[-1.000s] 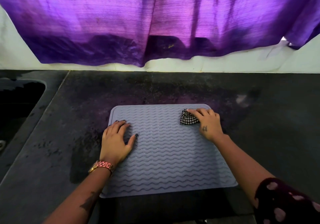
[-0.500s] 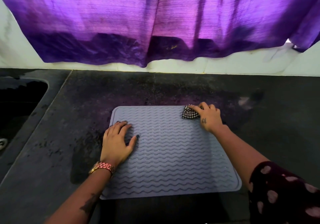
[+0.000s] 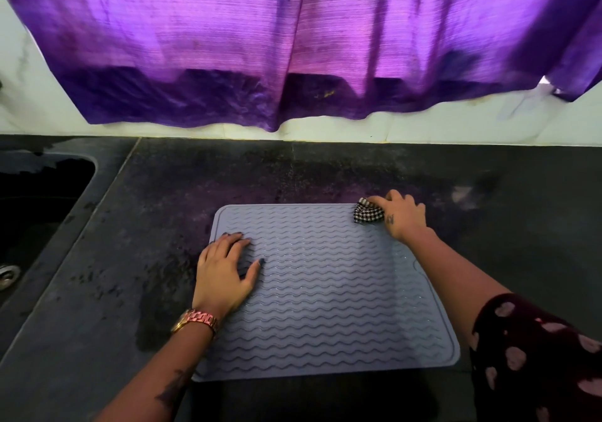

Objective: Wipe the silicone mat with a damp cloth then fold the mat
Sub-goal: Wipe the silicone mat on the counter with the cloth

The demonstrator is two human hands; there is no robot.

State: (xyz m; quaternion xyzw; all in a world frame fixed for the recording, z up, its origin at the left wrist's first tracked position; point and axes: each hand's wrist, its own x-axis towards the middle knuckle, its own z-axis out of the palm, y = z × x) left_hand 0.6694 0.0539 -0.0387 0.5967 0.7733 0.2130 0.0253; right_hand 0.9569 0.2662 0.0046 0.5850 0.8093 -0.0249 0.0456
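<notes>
I see grey rectangular wave-ribbed silicone mat [image 3: 329, 291] flat on dark speckled stone table [image 3: 114, 258]. Left hand [image 3: 224, 275] flat, fingers spread. Right hand [image 3: 402, 214] fingers pinch crumpled black-white checked cloth [image 3: 367, 214] at far right corner.

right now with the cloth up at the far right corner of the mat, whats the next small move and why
Probably drag the cloth leftward along the far edge of the mat. The right hand grips it bunched at the far right corner, so the rest of that edge lies ahead. The left hand rests flat near the left edge, pinning the mat, and should stay there.
</notes>
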